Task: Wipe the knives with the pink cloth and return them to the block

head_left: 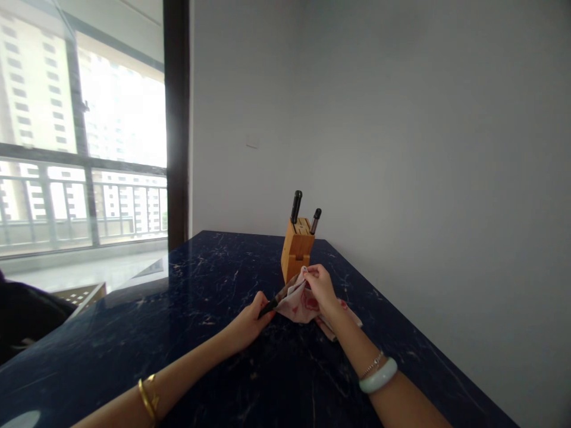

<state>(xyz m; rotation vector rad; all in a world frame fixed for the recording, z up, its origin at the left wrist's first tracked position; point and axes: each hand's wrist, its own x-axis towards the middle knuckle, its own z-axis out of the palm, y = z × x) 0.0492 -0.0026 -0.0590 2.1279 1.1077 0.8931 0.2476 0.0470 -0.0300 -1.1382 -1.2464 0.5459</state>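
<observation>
Knife (270, 306): black-handled, its far part half-covered, gripped in your left hand (250, 316). Cloth (300, 307): pale, red-patterned, pinched in your right hand (322, 288). Both before the block (298, 242).

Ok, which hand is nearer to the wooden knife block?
Right: the right hand, pinching the cloth, is just in front of the knife block; the left hand, gripping the black knife handle, is farther off, nearer-left.

1 head cam looks fwd & down over tbl (223, 267).
</observation>
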